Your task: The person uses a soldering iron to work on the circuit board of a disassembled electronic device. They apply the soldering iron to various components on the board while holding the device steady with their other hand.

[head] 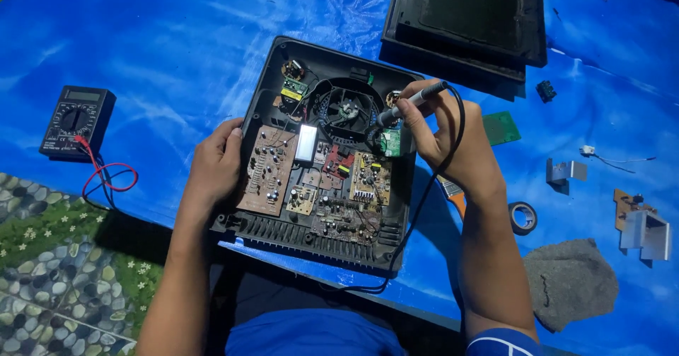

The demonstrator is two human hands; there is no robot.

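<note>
Here, a person works over an opened black electronics case (322,179) lying on a blue tabletop (177,52), its circuit boards and cooling fan (345,108) exposed. The right hand (445,140) pinches a slim soldering iron (414,103) like a pen, fingers closed around its barrel, the tip pointed down at a small green board (390,142) beside the fan. The left hand (216,165) rests its grip against the case's left edge, fingers curled over the rim next to a brown board (267,168), steadying it.

The risk, as it looks: the tip sits close among tightly packed parts and the fan housing, so a small slip could touch a neighbouring part or plastic. The iron's black cord (431,186) loops across the case's right corner (and could tug the hand off line if it snags).

Around them: a multimeter (76,121) with red lead well to the left, the removed cover (467,20) above, a tape roll (523,217), a grey cloth (569,282) and metal brackets (645,232) at right. Nothing blocks the work spot itself.
</note>
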